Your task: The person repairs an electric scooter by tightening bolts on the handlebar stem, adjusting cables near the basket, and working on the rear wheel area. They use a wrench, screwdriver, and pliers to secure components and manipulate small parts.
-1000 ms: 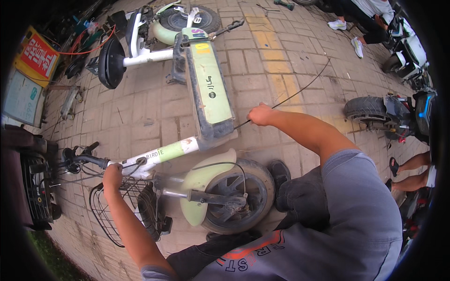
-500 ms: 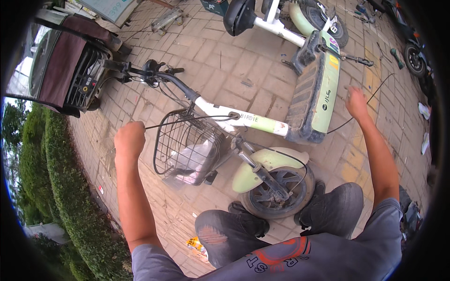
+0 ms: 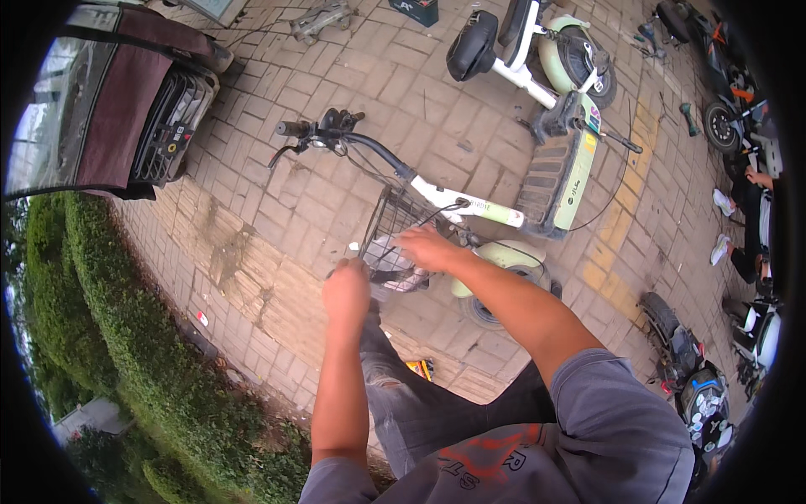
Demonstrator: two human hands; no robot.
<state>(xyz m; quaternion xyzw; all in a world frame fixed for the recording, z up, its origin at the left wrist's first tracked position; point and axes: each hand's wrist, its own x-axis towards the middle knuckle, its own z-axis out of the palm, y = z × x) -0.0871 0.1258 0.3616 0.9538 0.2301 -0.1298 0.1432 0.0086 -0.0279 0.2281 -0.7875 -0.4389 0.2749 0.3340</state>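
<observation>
A pale green and white electric scooter (image 3: 487, 207) lies in front of me, its front wheel (image 3: 483, 311) partly behind my right arm. A black cable (image 3: 441, 210) runs out of its frame tube toward my hands. My left hand (image 3: 346, 287) is closed on the cable's loose end, beside the wire basket (image 3: 375, 225). Over the basket, my right hand (image 3: 426, 249) has its fingers bent around the cable, close to the left hand; its fingertips are partly hidden. A clear plastic bag (image 3: 407, 280) sits in the basket. The handlebar (image 3: 340, 133) points away to the left.
A three-wheeled vehicle with a maroon cover (image 3: 126, 105) stands at the far left, above a hedge (image 3: 126, 311). Parked motorbikes (image 3: 693, 370) and a seated person's hand (image 3: 758, 177) are at the right. Tools (image 3: 651, 39) lie on the paving, with a dark battery box (image 3: 416, 10) at the back.
I have risen from a crouch over the front wheel. My right hand has swung from the far right to the basket, and my left hand has come inward, bringing the cable closer.
</observation>
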